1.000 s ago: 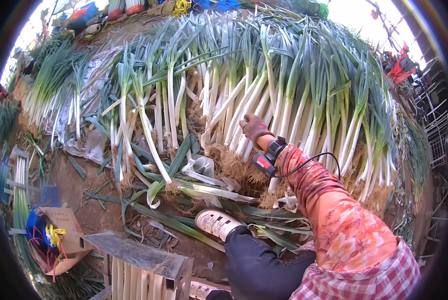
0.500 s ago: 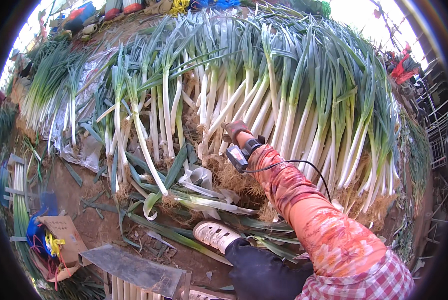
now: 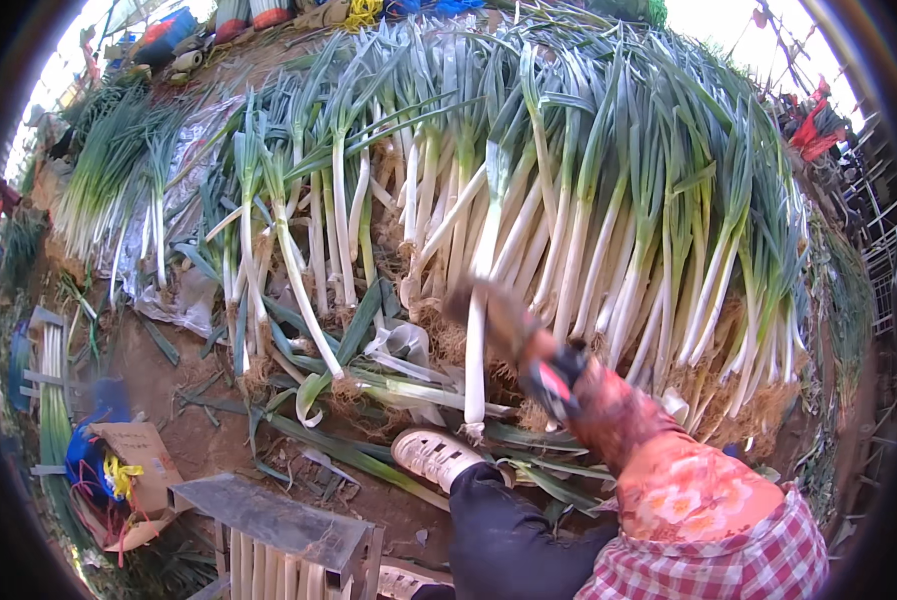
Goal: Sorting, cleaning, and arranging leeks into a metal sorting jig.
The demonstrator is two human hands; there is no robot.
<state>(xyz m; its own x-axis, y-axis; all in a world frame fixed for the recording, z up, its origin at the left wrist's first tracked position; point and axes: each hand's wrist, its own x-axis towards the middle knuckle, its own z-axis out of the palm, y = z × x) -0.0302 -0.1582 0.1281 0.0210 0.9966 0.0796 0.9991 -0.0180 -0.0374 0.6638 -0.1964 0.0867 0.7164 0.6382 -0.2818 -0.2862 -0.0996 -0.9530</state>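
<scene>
My right hand [image 3: 486, 303], in a brown glove and smeared by motion, is closed around the white shaft of a long leek [image 3: 476, 365]. This leek is drawn down in front of the others, its root end hanging low over loose leaves and its green top reaching up into the heap. Behind it lies a broad heap of leeks [image 3: 609, 230], white shafts and brown roots toward me, green tops away. A dark device is strapped to my right wrist. My left hand is out of view.
More leeks [image 3: 109, 185] lie on silvery sheeting at the far left. Trimmed leaves [image 3: 359, 465] litter the soil by my shoe [image 3: 434, 455]. Near left stand a metal-topped stand [image 3: 279, 515] with white shafts below and a cardboard box [image 3: 144, 460] of blue and yellow ties.
My right hand has pulled back slightly from the heap's front. One leek has come with it, its white shaft now standing clear of the others and its root end lower.
</scene>
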